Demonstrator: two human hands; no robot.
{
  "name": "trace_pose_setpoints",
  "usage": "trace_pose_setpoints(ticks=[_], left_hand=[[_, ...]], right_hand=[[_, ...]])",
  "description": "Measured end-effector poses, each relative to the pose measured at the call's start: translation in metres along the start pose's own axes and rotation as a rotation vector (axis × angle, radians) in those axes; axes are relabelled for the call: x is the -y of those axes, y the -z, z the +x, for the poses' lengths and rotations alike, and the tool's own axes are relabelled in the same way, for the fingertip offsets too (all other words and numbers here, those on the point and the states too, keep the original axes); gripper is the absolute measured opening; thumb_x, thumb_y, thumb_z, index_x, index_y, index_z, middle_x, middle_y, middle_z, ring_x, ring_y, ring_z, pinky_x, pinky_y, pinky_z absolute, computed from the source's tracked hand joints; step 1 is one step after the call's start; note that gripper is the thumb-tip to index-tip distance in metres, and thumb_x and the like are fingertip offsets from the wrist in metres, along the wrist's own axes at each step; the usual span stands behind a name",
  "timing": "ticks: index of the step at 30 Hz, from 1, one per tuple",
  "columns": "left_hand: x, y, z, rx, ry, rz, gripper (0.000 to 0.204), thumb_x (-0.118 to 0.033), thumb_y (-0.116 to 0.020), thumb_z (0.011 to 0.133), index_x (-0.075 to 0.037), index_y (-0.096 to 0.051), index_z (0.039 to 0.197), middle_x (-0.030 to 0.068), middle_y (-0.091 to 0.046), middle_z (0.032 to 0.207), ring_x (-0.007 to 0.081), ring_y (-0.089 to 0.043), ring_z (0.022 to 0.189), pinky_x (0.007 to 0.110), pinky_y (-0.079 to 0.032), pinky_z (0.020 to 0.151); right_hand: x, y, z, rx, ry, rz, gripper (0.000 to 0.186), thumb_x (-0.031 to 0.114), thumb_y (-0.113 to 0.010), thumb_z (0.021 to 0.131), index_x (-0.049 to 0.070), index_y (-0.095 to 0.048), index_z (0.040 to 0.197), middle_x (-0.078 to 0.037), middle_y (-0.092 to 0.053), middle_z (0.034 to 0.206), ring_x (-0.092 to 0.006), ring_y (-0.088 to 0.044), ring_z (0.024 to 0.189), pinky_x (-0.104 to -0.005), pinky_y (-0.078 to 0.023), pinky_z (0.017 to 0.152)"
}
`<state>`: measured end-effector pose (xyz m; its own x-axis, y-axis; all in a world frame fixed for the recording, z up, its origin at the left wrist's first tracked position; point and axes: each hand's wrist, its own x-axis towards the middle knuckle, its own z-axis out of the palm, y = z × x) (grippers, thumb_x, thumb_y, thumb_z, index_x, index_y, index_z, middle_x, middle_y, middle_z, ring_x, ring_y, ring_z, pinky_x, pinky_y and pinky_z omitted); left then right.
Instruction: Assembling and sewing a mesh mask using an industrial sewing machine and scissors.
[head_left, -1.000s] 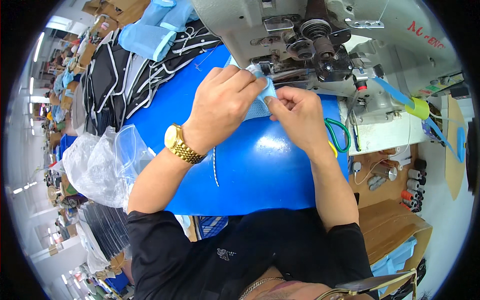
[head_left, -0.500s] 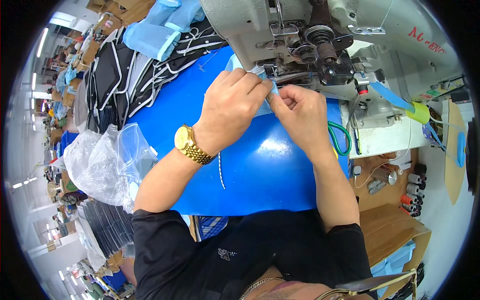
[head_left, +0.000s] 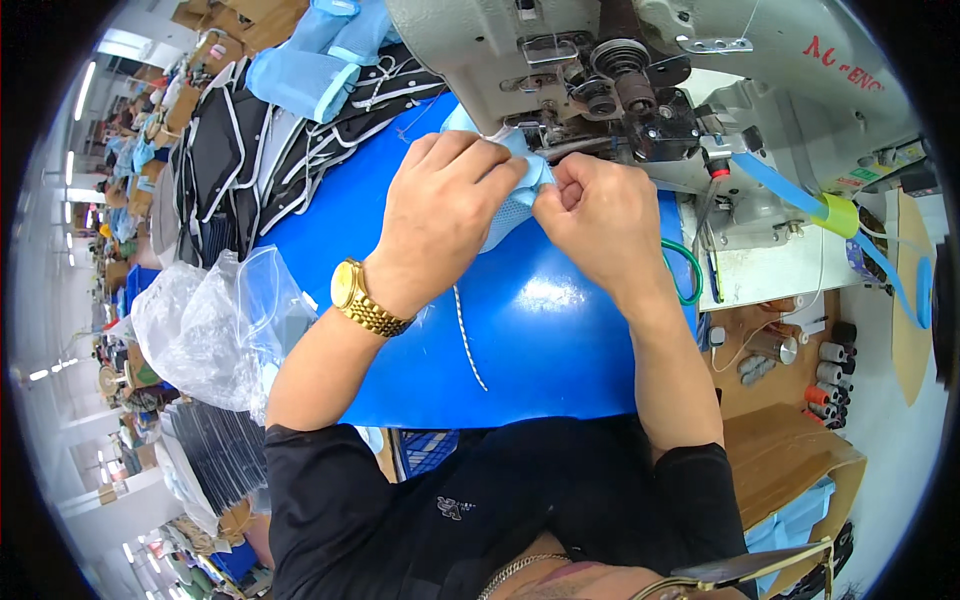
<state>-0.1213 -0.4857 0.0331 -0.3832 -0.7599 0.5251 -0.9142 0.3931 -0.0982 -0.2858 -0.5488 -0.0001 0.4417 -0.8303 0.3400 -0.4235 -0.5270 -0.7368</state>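
Light blue mesh fabric [head_left: 510,218] lies bunched under both hands, at the front of a grey industrial sewing machine [head_left: 450,60]. My left hand [head_left: 440,205], with a gold watch on its wrist, is closed on the cloth's left part; its fingertips are partly hidden. My right hand [head_left: 598,215] pinches the right edge of the same cloth between thumb and curled fingers. A black-and-white cord [head_left: 467,340] trails below the left hand onto the blue work surface [head_left: 530,370]. The needle area is mostly hidden behind cloth and hands.
Black pieces with white piping [head_left: 225,140] are heaped at left, with blue mesh pieces [head_left: 305,80] on top. A clear plastic bag [head_left: 200,320] lies at the left edge. Blue tape [head_left: 785,185] runs through a yellow-green guide [head_left: 836,215] at right. A green loop [head_left: 690,272] sits beside my right forearm.
My left hand has shifted left and slightly down, my right hand slightly up. More of the blue mesh shows between them. The cord's lower end has swung right.
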Motion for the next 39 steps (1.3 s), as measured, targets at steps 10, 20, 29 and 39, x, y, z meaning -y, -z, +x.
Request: trace_pose_setpoints(ticks=[10, 20, 29, 39], left_hand=[[0.004, 0.008, 0.005, 0.098, -0.103, -0.041, 0.023, -0.007, -0.06, 0.074, -0.006, -0.065, 0.096, 0.0038, -0.062, 0.091, 0.0203, -0.059, 0.086, 0.033, -0.047, 0.075], [0.015, 0.008, 0.001, 0.129, -0.17, -0.082, 0.028, -0.008, -0.061, 0.074, -0.006, -0.066, 0.101, 0.0038, -0.061, 0.091, 0.0202, -0.059, 0.087, 0.033, -0.047, 0.076], [0.006, 0.002, 0.0, 0.084, -0.117, -0.045, 0.028, -0.007, -0.061, 0.073, -0.006, -0.066, 0.101, 0.0032, -0.059, 0.087, 0.0192, -0.057, 0.08, 0.032, -0.046, 0.069], [-0.005, -0.006, 0.001, 0.038, -0.031, -0.023, 0.024, -0.007, -0.06, 0.073, -0.005, -0.066, 0.096, 0.0022, -0.057, 0.082, 0.0182, -0.055, 0.074, 0.031, -0.043, 0.063]], right_hand=[[0.006, -0.01, -0.01, -0.055, -0.076, -0.125, 0.017, 0.017, -0.069, 0.07, 0.001, -0.062, 0.068, -0.019, -0.063, 0.066, -0.0377, -0.064, 0.064, -0.0463, -0.051, 0.059], [-0.014, -0.004, -0.026, 0.119, -0.144, 0.421, 0.012, 0.007, -0.067, 0.072, -0.001, -0.065, 0.081, -0.009, -0.061, 0.068, -0.0195, -0.059, 0.057, -0.0311, -0.047, 0.054], [-0.016, -0.001, -0.021, 0.102, -0.163, 0.471, 0.014, 0.007, -0.066, 0.073, -0.002, -0.068, 0.084, -0.009, -0.064, 0.07, -0.0139, -0.06, 0.058, -0.0268, -0.047, 0.055], [-0.009, 0.0, -0.015, 0.049, -0.211, 0.509, 0.013, 0.01, -0.067, 0.077, -0.001, -0.07, 0.084, -0.011, -0.068, 0.069, -0.0151, -0.065, 0.059, -0.0273, -0.051, 0.057]])
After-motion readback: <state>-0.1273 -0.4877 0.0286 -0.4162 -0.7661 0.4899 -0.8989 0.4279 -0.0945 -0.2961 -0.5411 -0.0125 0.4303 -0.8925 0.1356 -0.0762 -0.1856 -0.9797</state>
